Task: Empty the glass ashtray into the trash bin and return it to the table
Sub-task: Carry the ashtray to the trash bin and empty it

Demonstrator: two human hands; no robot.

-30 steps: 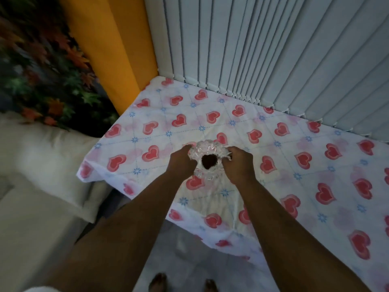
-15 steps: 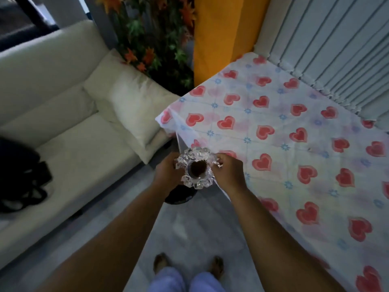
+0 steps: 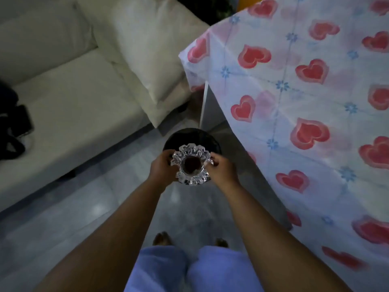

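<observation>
Above floor and trash bin (image 3: 190,137), fingers (image 3: 168,157) flank glass ashtray (image 3: 191,164).

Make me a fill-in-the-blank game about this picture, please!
1. The glass ashtray is held by ____ hands, the left hand and the right hand.
2. The tablecloth is covered in red ____.
3. The round black trash bin stands on the ____, beside the table.
4. The sofa with the cushion is ____ in colour.

Missing words: two; hearts; floor; cream
</observation>
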